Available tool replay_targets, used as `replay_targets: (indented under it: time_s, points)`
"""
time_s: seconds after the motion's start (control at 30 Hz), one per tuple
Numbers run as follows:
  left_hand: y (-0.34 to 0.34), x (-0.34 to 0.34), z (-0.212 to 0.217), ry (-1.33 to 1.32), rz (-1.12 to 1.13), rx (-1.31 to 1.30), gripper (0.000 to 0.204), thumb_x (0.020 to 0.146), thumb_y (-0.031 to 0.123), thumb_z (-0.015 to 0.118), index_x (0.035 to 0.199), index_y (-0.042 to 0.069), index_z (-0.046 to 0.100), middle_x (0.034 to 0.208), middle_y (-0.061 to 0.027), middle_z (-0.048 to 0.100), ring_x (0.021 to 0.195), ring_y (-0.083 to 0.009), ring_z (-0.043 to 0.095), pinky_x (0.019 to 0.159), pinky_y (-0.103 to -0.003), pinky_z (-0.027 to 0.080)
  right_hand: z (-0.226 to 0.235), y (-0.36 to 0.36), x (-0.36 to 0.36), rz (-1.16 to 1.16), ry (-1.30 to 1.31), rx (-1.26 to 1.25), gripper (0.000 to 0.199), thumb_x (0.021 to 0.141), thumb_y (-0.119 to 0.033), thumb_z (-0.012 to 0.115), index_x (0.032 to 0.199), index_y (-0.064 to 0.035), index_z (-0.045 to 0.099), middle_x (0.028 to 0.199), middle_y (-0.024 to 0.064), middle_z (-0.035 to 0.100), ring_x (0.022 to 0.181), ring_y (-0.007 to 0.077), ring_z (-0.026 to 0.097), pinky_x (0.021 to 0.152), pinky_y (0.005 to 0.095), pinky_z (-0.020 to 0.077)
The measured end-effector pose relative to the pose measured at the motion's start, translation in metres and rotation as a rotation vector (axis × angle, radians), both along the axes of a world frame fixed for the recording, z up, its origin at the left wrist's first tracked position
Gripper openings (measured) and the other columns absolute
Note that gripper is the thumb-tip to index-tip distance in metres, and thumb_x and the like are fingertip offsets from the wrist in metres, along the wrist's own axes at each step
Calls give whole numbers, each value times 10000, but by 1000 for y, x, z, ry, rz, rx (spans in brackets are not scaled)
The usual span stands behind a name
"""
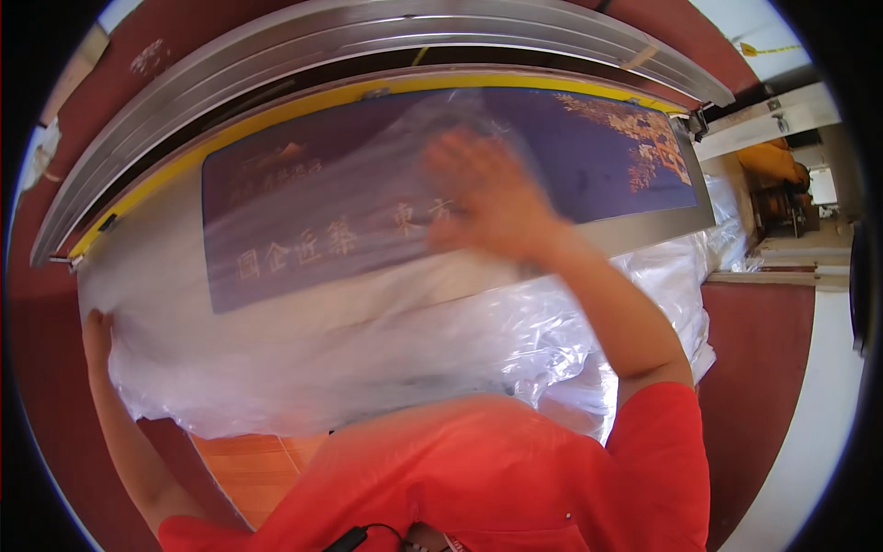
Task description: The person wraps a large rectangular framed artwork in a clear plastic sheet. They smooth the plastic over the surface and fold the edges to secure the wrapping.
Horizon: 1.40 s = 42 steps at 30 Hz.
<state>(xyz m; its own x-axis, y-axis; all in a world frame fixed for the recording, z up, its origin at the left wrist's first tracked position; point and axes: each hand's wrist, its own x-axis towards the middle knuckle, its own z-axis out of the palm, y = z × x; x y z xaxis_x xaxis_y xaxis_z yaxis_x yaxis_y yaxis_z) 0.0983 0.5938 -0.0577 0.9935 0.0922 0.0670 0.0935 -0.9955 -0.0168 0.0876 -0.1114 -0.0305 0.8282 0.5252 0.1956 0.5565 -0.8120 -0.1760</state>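
Observation:
A long dark purple-blue printed sheet (570,156) with light lettering and an orange tree pattern lies on a beige board. Clear plastic film (368,359) covers its left and middle parts and bunches in wrinkles along the near side. My right hand (487,198), blurred by motion, is spread with fingers apart over the middle of the sheet and the film. At the far left, my left hand (97,336) is closed at the film's left edge; its fingers are only partly visible.
A yellow strip (322,99) runs along the far side of the board, with a curved-looking metal rail (386,29) beyond it. Dark red surfaces flank both sides. Machinery (780,207) stands at the right, and orange tiles (246,469) show below the film.

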Motion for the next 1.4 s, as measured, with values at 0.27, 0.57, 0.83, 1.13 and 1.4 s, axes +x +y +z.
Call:
replay_targets:
  time_s: [0.27,0.57,0.83,1.13,1.4]
  points:
    - [-92,-6,-15,-353,206,-134,249,839,277,433,797,33,451,709,-128,525,654,-306,509,578,-373,386,32,-75,-7,-475,167,436,244,667,-248,658,809,-62,591,756,53,574,744,203,517,637,290,419]
    - [-96,2,-13,-365,167,-169,210,839,274,447,807,67,463,672,-97,502,595,-260,477,562,-338,387,42,-46,-7,-423,211,425,141,683,-161,618,746,-57,547,676,46,515,637,212,508,583,321,412]
    - [-113,11,-8,-386,79,-263,184,839,218,463,802,38,454,664,-101,478,578,-211,443,564,-298,384,7,-54,101,-537,-370,46,141,724,-204,574,716,-72,525,715,85,537,615,249,537,526,339,416]
    - [-40,-49,-5,-280,11,-304,141,846,137,452,781,19,411,644,-73,387,584,-145,367,573,-234,352,-12,-4,40,-458,-157,255,126,720,-187,582,698,-80,520,595,57,532,549,238,530,495,337,410]
    - [-56,-49,-1,-322,-39,-333,139,845,133,456,788,12,416,645,-65,394,593,-125,371,580,-229,352,38,10,12,-261,-149,120,209,728,-273,594,778,-73,561,757,70,565,735,239,539,629,342,417]
